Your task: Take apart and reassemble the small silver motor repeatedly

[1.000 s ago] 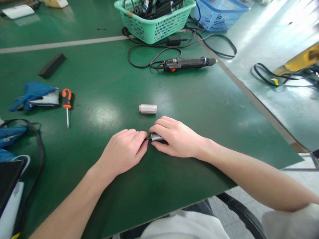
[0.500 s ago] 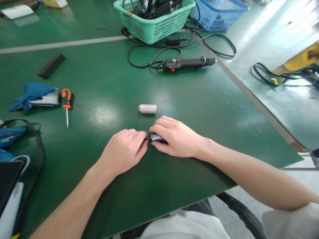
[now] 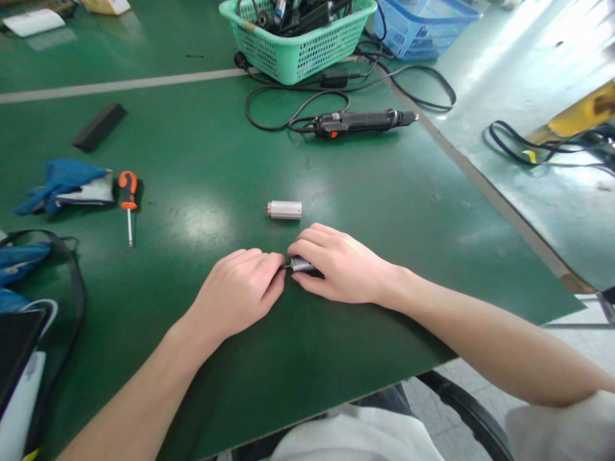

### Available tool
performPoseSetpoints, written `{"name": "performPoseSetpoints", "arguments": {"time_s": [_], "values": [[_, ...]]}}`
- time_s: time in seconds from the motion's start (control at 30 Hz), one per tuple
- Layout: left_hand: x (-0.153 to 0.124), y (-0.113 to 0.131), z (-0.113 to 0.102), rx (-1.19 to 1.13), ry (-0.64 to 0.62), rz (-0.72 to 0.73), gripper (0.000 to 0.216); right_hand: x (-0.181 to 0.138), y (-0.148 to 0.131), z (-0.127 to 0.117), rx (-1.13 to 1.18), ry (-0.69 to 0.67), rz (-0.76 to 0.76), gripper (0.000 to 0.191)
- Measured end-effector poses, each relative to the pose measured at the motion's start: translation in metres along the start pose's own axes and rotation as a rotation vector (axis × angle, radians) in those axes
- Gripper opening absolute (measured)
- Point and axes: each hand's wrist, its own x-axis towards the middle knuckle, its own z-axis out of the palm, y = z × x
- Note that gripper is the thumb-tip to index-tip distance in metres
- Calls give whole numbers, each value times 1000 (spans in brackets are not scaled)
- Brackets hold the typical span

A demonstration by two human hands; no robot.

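Low over the green tabletop, my right hand (image 3: 336, 266) is closed around a small silver metal cylinder (image 3: 301, 264), whose left end shows between thumb and fingers. My left hand (image 3: 245, 285) has its thumb and fingertips pinched at the thin dark tip on that end. Whatever else the left fingers hold is hidden beneath them. A second silver cylinder (image 3: 285, 210), with a short brassy end pointing left, lies on its side just beyond my hands.
An orange-and-black screwdriver (image 3: 129, 198), blue gloves (image 3: 77, 182) and a black block (image 3: 99, 127) lie to the left. Farther back are a corded black electric screwdriver (image 3: 362, 123), a green basket (image 3: 300, 54) full of tools and a blue basket (image 3: 425, 29).
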Motion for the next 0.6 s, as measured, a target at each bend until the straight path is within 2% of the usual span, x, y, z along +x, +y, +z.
{"name": "performPoseSetpoints", "arguments": {"time_s": [0.6], "values": [[-2,-1,1,4,-30,-18,23,0,1,1,13,6,-2,13]]}}
